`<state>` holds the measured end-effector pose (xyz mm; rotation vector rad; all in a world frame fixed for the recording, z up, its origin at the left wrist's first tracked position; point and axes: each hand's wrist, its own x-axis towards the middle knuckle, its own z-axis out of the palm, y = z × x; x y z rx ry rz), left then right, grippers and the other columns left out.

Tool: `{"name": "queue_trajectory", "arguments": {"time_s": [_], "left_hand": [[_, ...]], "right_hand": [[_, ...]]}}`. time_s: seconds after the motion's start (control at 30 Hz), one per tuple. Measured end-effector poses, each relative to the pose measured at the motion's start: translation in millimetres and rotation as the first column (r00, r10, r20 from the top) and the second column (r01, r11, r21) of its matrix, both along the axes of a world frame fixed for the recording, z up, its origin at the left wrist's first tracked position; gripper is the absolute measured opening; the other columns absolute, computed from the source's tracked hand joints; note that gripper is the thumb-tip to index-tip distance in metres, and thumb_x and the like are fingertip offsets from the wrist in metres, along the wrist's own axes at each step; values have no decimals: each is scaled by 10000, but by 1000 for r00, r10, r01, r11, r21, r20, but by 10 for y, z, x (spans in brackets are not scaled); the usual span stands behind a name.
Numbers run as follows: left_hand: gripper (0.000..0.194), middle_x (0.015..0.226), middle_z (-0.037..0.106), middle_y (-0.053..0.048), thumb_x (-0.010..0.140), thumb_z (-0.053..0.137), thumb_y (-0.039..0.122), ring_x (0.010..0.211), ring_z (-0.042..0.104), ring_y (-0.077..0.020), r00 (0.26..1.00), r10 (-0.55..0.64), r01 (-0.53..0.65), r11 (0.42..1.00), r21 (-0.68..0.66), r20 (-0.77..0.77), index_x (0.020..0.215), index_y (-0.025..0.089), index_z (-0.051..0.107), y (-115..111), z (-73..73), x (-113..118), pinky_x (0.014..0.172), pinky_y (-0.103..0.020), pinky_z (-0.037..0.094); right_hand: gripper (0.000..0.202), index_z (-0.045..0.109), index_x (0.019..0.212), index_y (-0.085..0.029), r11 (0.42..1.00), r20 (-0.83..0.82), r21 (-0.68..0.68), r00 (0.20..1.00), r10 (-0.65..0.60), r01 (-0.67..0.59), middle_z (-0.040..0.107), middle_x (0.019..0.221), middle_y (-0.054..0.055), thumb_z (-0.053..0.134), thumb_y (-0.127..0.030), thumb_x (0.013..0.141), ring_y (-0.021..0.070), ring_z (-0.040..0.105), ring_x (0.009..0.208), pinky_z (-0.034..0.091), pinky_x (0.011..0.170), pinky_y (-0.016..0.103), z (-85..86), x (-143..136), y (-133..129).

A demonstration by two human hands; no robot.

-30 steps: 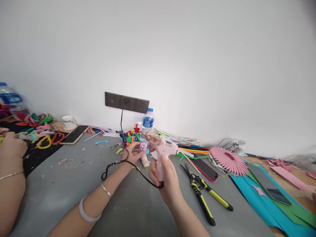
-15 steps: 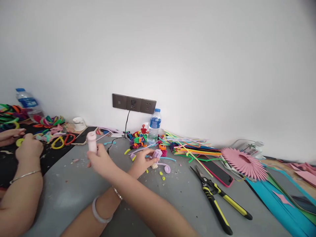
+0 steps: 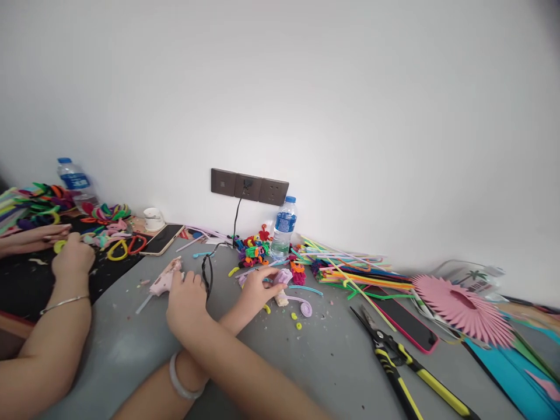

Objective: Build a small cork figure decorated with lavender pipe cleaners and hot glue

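Observation:
My arms cross, the right over the left. My left hand (image 3: 258, 290) pinches a lilac pipe-cleaner piece (image 3: 284, 277) between thumb and fingers. Just under it sits a cream-coloured lump (image 3: 281, 299), and a lilac pipe cleaner with a spiral end (image 3: 305, 308) lies alongside. Further left, my right hand (image 3: 188, 297) is closed at the pink glue gun (image 3: 164, 280), which lies tilted low at the tabletop; the hand hides its handle. A clear glue stick (image 3: 143, 303) pokes out of the gun. Small yellow bits (image 3: 298, 326) lie near my left hand.
Yellow-black pruning shears (image 3: 394, 356) lie open at right, near a pink-cased phone (image 3: 406, 321) and a pink paper fan (image 3: 464, 300). A water bottle (image 3: 284, 227) and pipe cleaners (image 3: 367, 274) line the wall. A black cord (image 3: 236, 221) hangs from the socket. A co-worker's hands (image 3: 72, 256) are at left.
My right hand has brought the glue gun down from upright to lying tilted at the table. My left hand keeps its pinch on the lilac piece. The view has shifted slightly left.

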<state>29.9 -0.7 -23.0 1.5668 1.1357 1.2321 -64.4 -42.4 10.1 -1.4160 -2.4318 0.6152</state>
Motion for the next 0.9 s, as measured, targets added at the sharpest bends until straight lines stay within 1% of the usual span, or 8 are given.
{"name": "queue_trajectory", "arguments": {"time_s": [0.13, 0.3, 0.4, 0.47, 0.57, 0.67, 0.77, 0.9], "left_hand": [[256, 984, 723, -79, 702, 732, 285, 859, 691, -218, 999, 17, -18, 1000, 22, 39, 925, 159, 725, 28, -10, -19, 733, -311, 597], [218, 888, 714, -47, 683, 741, 309, 826, 683, -211, 998, 49, -51, 995, 87, 29, 844, 175, 683, 97, 1, -84, 787, -334, 564], [217, 895, 722, -41, 706, 738, 341, 867, 678, -213, 998, 62, -62, 990, 125, 4, 848, 186, 686, 123, 13, -102, 827, -334, 539], [240, 881, 729, -44, 697, 742, 361, 863, 678, -219, 996, 89, -90, 989, 116, 15, 850, 183, 693, 133, 23, -109, 797, -326, 537], [304, 912, 742, -58, 689, 755, 393, 880, 680, -236, 990, 136, -138, 984, 110, 25, 896, 177, 698, 145, 37, -120, 791, -331, 537], [329, 939, 740, -68, 713, 742, 409, 888, 681, -238, 989, 132, -138, 987, 86, 67, 929, 166, 690, 154, 43, -131, 804, -340, 544], [354, 960, 734, -66, 707, 756, 410, 911, 684, -236, 988, 117, -122, 991, 49, 106, 948, 162, 683, 161, 40, -132, 816, -336, 550], [386, 936, 728, -63, 686, 773, 429, 902, 688, -236, 989, 95, -98, 995, 17, 111, 945, 158, 680, 153, 47, -116, 818, -340, 554]], "right_hand": [[569, 491, 1349, -37, 998, 15, 16, 998, 53, -53, 620, 1162, 270, 635, -113, 803, 359, 584, 1107, 512, 870, 464, 31, 155, -102], [387, 543, 1293, -137, 901, -238, 352, 906, 349, -254, 619, 1195, 157, 543, -184, 909, 276, 535, 1132, 476, 943, 392, 155, 721, -413], [276, 619, 1161, -157, 852, -373, 462, 817, 440, -248, 650, 1050, 105, 482, -161, 921, 211, 574, 969, 481, 866, 321, 130, 1214, -515], [225, 652, 1028, -167, 892, -465, 432, 814, 349, -136, 652, 948, 86, 465, -139, 906, 198, 584, 887, 478, 795, 300, 86, 1594, -468], [202, 641, 924, -185, 963, -568, 251, 821, 62, 101, 650, 876, 55, 442, -154, 911, 177, 585, 795, 453, 717, 273, 34, 2219, -233], [177, 623, 836, -180, 965, -465, 22, 858, -220, 260, 616, 730, 14, 478, -239, 917, 145, 509, 602, 381, 588, 258, 10, 2796, 57], [84, 642, 835, -175, 964, -272, -104, 926, -264, 244, 625, 784, 24, 595, -243, 848, 159, 545, 685, 392, 642, 265, -19, 3151, 245], [161, 644, 828, -176, 960, -158, -197, 960, -229, 197, 597, 802, 3, 743, -222, 710, 147, 519, 691, 360, 622, 249, -98, 3213, 326]]}}
